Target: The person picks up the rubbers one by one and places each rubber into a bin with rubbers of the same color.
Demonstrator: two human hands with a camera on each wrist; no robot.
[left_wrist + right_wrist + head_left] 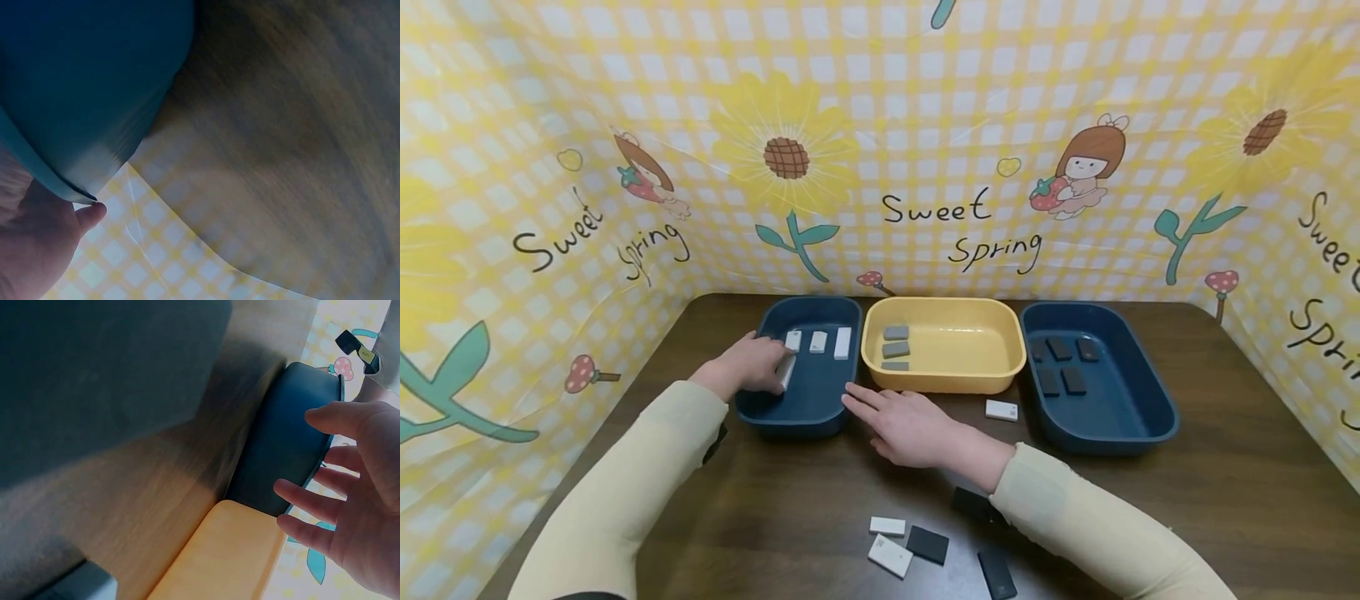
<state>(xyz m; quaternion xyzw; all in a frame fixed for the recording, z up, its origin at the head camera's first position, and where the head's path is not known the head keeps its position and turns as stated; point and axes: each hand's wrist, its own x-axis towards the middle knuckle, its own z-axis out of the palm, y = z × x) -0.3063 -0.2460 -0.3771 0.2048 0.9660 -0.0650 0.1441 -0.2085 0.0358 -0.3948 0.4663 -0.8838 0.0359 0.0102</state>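
My left hand (752, 365) reaches into the left blue tray (797, 419), its thumb and fingers around a small white rectangular block (787, 372). Three more white blocks lie on that tray's floor, one of them a longer block (842, 342). In the left wrist view the tray's outer wall (94, 81) conceals the fingertips, and the left hand (40, 244) shows only in part. My right hand (917, 427) has its fingers extended, fingertips beside the left tray's right rim. The right wrist view shows this hand (362, 481) with spread fingers and nothing held.
A yellow tray (951, 383) with three grey blocks stands in the middle. Several black blocks lie in the right blue tray (1112, 443). A white block (1002, 410) sits before the yellow tray. White blocks (891, 556) and black blocks (928, 544) lie near the table's front.
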